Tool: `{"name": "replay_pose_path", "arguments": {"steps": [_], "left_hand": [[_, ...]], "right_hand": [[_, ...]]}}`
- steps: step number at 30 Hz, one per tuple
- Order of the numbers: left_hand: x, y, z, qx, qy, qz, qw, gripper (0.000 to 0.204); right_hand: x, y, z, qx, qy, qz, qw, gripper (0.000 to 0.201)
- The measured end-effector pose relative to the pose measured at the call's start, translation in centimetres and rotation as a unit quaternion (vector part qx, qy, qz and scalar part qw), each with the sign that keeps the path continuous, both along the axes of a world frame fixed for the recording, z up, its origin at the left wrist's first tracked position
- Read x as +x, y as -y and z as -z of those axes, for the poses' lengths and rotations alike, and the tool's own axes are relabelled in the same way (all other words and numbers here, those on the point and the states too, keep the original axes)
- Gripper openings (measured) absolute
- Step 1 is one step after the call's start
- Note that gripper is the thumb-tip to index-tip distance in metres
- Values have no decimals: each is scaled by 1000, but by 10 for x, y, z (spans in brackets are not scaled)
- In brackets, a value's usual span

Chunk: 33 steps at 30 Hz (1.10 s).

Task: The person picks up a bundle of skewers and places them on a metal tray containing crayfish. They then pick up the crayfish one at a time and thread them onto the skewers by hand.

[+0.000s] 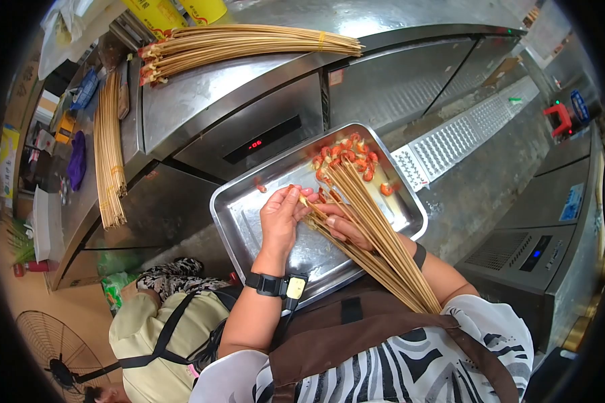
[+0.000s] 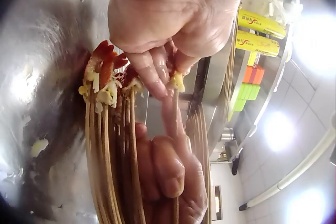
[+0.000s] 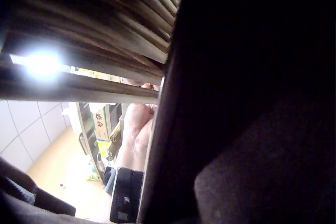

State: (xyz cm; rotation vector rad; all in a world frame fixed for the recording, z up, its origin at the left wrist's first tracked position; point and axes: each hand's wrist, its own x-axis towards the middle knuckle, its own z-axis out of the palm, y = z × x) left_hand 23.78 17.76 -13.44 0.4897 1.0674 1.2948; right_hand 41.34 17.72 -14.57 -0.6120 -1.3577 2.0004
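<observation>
My left hand [image 1: 279, 218] pinches a red crayfish tail at the tip of a wooden skewer, its yellowish flesh [image 2: 177, 81] showing below the fingers in the left wrist view. My right hand [image 1: 346, 228] grips that skewer along with a bundle of skewers [image 1: 393, 252] slanting back toward the brown apron. Other skewers in the bundle carry red tails [image 2: 102, 77] on their ends. Beneath both hands is a metal tray [image 1: 245, 211], with a heap of loose crayfish tails [image 1: 353, 151] in its far right corner. Skewers [image 3: 105, 43] and dark cloth fill most of the right wrist view.
On the steel counter [image 1: 202, 101] lies a bundle of loaded skewers [image 1: 249, 47]; plain skewers [image 1: 107, 148] lie farther left. A perforated metal strip [image 1: 464, 138] runs along the floor. Another person [image 1: 175, 329] sits at the left, near a fan [image 1: 54, 349].
</observation>
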Motion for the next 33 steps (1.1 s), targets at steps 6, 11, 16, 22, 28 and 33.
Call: {"name": "replay_pose_path", "arguments": {"steps": [6, 11, 16, 22, 28, 33], "left_hand": [[0, 3, -2, 1, 9, 14, 1000, 18], [-1, 4, -1, -2, 10, 17, 1000, 19], [0, 6, -1, -5, 16, 26, 1000, 18], [0, 7, 0, -5, 31, 33, 999, 17], [1, 8, 6, 7, 35, 58, 998, 21], [3, 8, 11, -3, 1, 54, 999, 22]], "right_hand": [[-2, -1, -5, -38, 12, 5, 999, 35], [-1, -2, -5, -41, 2, -2, 999, 34], [1, -4, -7, -9, 27, -6, 1000, 32], [-2, -2, -1, -25, 14, 9, 1000, 33], [-3, -2, -5, -32, -3, 9, 999, 35], [-3, -5, 2, -4, 36, -3, 999, 36]]}}
